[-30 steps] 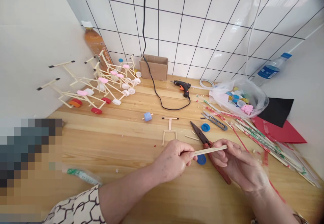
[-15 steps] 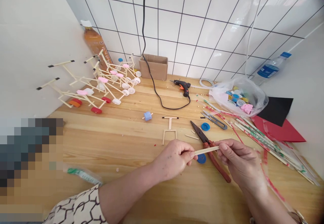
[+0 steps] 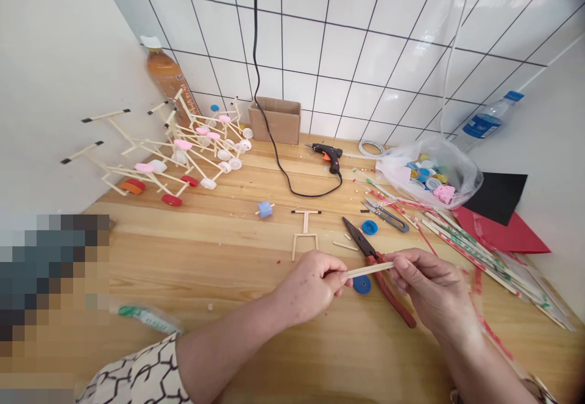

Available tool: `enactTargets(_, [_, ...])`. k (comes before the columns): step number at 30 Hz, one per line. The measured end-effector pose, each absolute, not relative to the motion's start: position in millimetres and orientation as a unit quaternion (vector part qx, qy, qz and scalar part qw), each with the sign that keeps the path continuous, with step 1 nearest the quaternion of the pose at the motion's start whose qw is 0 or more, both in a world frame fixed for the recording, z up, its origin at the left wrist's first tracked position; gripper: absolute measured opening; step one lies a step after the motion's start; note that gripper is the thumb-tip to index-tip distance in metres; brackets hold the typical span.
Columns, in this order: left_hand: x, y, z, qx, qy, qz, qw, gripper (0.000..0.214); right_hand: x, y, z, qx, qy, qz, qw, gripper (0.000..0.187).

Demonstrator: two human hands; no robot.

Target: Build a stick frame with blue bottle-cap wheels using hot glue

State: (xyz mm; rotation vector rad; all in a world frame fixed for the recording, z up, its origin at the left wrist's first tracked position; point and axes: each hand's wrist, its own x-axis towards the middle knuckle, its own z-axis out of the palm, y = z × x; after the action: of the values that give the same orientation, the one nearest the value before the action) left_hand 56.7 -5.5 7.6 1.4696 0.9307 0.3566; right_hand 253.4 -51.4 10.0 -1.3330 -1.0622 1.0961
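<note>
Between my two hands runs a short pair of pale wooden sticks [image 3: 370, 270], lying side by side. My left hand [image 3: 315, 285] pinches their left end, and my right hand [image 3: 427, 288] grips the right end. Below and behind them lie pliers [image 3: 393, 300] with red handles, jaws pointing up and left. A blue bottle cap [image 3: 362, 284] is partly hidden under the sticks; another blue cap [image 3: 370, 227] rests beside the plier jaws. Just beyond my left hand lies a small stick frame [image 3: 305, 233] with black ends on its crossbar.
Stick-built models [image 3: 169, 154] with cap wheels crowd the left. A black glue gun [image 3: 329, 154] with its cord lies at the back near a cardboard box [image 3: 276, 122]. Snips [image 3: 388, 215], wrapped sticks [image 3: 493, 264] and a bag of caps [image 3: 461, 178] are at right.
The view has shifted slightly, moving everything a little to the left in the picture. Both hands keep the same hold on the sticks.
</note>
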Motion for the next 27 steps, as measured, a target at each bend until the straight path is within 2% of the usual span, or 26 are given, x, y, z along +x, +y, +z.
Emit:
enactTargets(3, [57,-5,12,0.638,0.415,0.172,0.626,0.026,260,-52,13,-0.581,-0.499,0.417,0.489,0.020])
enactTargets(5, [56,-2,15,0.625,0.427,0.189,0.626,0.025,266,-52,18,-0.615,-0.557,0.346,0.438,0.026])
enactTargets(10, [53,6,15,0.604,0.442,0.264,0.609,0.024,280,-52,23,-0.652,-0.716,0.107,0.225,0.023])
enactTargets(15, [49,11,8,0.569,0.448,0.297,0.623,0.025,282,-56,11,-0.646,-0.757,0.086,0.047,0.024])
enactTargets(20, [48,12,6,0.559,0.450,0.310,0.623,0.025,276,-57,4,-0.632,-0.766,0.119,0.010,0.011])
enactTargets(27, [48,16,7,0.523,0.452,0.330,0.642,0.024,275,-49,7,-0.661,-0.736,0.143,0.022,0.019])
